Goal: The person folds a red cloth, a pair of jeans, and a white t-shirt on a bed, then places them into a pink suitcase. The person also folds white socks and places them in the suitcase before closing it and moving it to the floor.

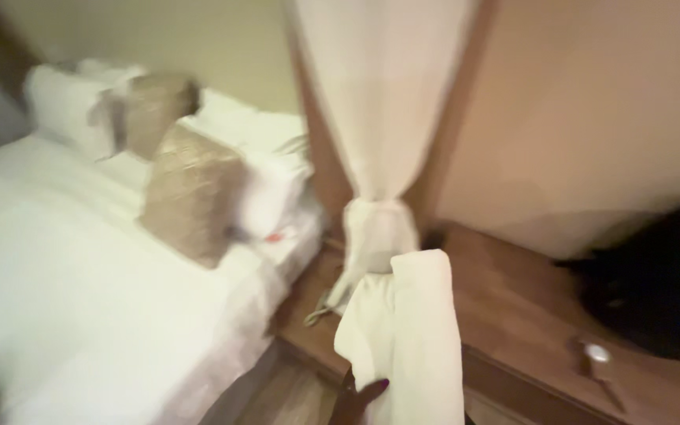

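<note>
Our grip (pixel 360 397), one hand closed on a folded white towel (pixel 407 338), holds it up beside the bed (pixel 80 299), before the tied curtain (pixel 379 157); which hand, we cannot tell.

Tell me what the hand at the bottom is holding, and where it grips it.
A hand holds a white towel near its lower end, from beneath. Blur and the frame edge hide which hand it is.

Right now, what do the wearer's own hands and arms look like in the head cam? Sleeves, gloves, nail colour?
Only one hand shows, at the bottom edge, mostly hidden behind a white towel. It is bare: no glove, with what looks like dark polish on the nails. Which hand it is cannot be told, and the blur hides finer detail. No sleeve, wrist or forearm is in frame.
</note>
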